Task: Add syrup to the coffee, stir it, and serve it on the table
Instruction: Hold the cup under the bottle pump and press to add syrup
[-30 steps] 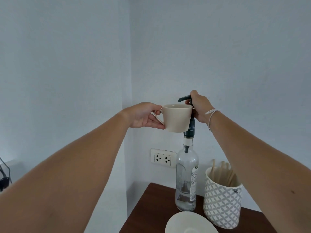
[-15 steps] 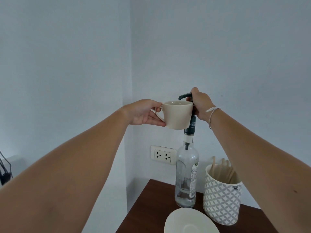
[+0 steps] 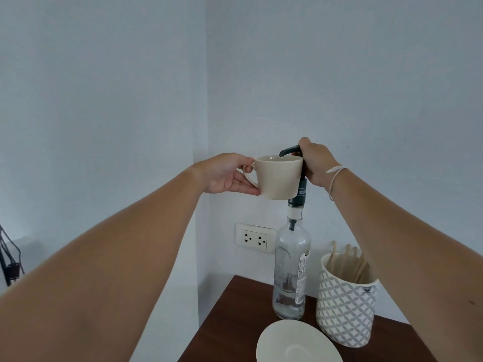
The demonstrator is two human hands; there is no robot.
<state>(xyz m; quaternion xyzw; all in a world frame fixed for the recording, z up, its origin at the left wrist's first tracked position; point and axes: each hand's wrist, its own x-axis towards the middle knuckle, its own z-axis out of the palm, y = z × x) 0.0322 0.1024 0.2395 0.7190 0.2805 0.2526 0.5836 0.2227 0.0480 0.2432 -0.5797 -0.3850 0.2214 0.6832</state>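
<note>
My left hand (image 3: 226,176) grips the handle of a cream coffee cup (image 3: 278,177) and holds it in the air, level with the top of a clear glass syrup bottle (image 3: 290,273). The bottle stands on the dark wooden table (image 3: 230,322) and carries a dark pump (image 3: 289,150) whose spout hangs over the cup's rim. My right hand (image 3: 315,163) is closed around the pump head behind the cup. What is inside the cup is hidden from this angle.
A white saucer (image 3: 298,343) lies at the table's front edge. A patterned white holder (image 3: 345,312) with several wooden stir sticks (image 3: 350,262) stands right of the bottle. A wall socket (image 3: 255,238) sits behind, and dark cables (image 3: 9,259) hang at far left.
The pump head has risen together with my right hand, and my left hand has lifted the cup slightly with it. The bottle, saucer and holder have not moved.
</note>
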